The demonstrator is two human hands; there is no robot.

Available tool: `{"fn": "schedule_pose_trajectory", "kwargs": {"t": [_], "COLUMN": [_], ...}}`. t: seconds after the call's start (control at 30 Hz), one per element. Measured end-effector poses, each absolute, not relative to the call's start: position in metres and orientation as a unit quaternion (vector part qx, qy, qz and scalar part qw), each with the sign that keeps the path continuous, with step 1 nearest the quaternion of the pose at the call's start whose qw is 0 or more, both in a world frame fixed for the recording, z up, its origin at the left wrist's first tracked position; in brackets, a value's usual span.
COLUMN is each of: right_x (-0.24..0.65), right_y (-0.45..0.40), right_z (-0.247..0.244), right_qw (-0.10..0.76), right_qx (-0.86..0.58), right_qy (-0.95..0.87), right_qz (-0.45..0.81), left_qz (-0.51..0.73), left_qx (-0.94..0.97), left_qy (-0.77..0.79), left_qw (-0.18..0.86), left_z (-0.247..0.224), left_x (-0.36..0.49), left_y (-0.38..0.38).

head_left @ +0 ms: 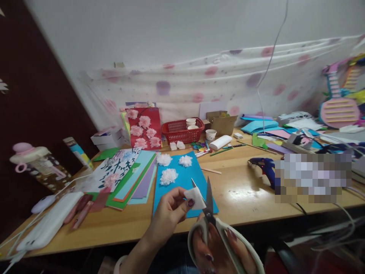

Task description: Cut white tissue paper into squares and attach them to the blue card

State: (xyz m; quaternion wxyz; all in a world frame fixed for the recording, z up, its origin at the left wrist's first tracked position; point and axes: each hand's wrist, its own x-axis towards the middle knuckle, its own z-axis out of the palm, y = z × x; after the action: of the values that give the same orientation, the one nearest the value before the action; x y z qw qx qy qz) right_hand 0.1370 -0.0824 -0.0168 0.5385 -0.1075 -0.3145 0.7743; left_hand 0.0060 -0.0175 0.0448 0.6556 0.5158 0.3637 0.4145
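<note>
Between thumb and fingers, my left hand (168,213) pinches a folded square of white tissue paper (196,198). My right hand (219,247) is inside the pale handles of a pair of scissors (209,215). The blades are spread apart and point away from me, with the paper's right edge at the left blade. Below and beyond both hands lies a blue sheet of card (182,185). White crumpled tissue flowers rest on its upper part: one at the top left (164,160), one at the top right (185,161), and one lower down (168,177).
A hot glue gun (262,169) lies at right, beside a blurred-out patch. Coloured paper sheets (139,182) and a flower picture (116,167) spread at left. Behind stand a red card with pink flowers (145,127), a red basket (179,131) and a paper cup (211,134).
</note>
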Motion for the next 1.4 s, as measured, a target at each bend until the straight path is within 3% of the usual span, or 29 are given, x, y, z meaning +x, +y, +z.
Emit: {"fn": "schedule_pose_trajectory", "kwargs": {"t": [0.17,0.43,0.53,0.63,0.73,0.83,1.07,1.27,1.4], "right_x": [0.137,0.137,0.155,0.192,0.237,0.272,0.305,0.304,0.286], "right_y": [-0.087,-0.08,-0.076,-0.067,-0.051,-0.033,-0.003,0.022,0.048], "right_z": [-0.006,-0.018,-0.01,0.007,0.017,0.01,-0.004,0.016,0.034], "right_qw": [0.541,0.54,0.59,0.645,0.502,0.366,0.245,0.305,0.336], "right_qx": [-0.076,-0.155,-0.272,-0.489,-0.69,-0.765,-0.803,-0.765,-0.673], "right_qy": [-0.337,-0.385,-0.407,-0.416,-0.494,-0.527,-0.54,-0.567,-0.656], "right_qz": [0.766,0.732,0.642,0.414,0.165,0.051,0.052,0.014,0.055], "left_qz": [0.402,0.419,0.43,0.444,0.464,0.467,0.446,0.395,0.346], "left_qx": [0.526,0.513,0.498,0.488,0.487,0.497,0.487,0.468,0.467], "left_qy": [0.354,0.345,0.348,0.342,0.356,0.378,0.43,0.485,0.549], "left_qw": [0.66,0.665,0.668,0.669,0.649,0.626,0.616,0.624,0.601], "left_z": [0.041,0.03,0.028,0.036,0.05,0.064,0.088,0.085,0.062], "left_x": [0.004,-0.004,-0.009,-0.014,-0.02,-0.03,-0.058,-0.047,-0.025], "left_y": [-0.022,-0.02,-0.015,-0.005,0.01,0.034,0.113,0.198,0.255]}}
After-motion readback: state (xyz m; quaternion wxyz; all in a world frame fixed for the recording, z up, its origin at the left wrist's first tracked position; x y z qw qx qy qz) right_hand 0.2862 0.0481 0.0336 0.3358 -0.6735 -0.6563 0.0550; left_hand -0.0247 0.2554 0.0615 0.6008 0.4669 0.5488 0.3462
